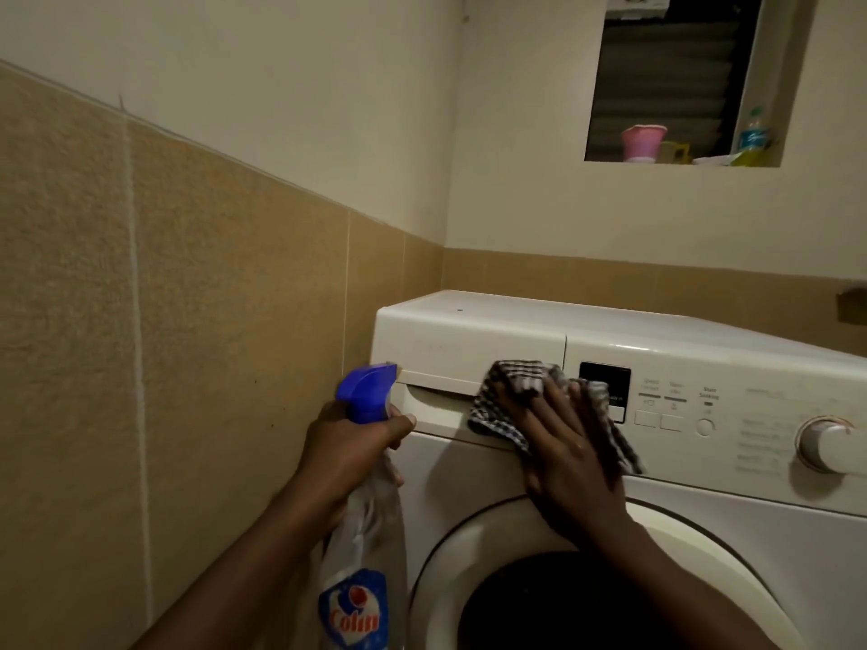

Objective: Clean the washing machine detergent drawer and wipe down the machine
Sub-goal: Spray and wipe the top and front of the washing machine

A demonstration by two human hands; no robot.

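Tan tiles cover the lower walls beneath cream paint, and high on the right a window recess with dark slats holds a pink cup, a small yellow thing just beside it and a bottle with a blue label farther right.

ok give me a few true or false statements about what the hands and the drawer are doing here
1. The left hand grips a spray bottle with a blue nozzle. True.
2. The right hand presses a yellow sponge on the washing machine. False: it presses a checked cloth there.
3. The detergent drawer is pulled fully out. False: it sits closed.
4. A pink cup stands at the window. True.
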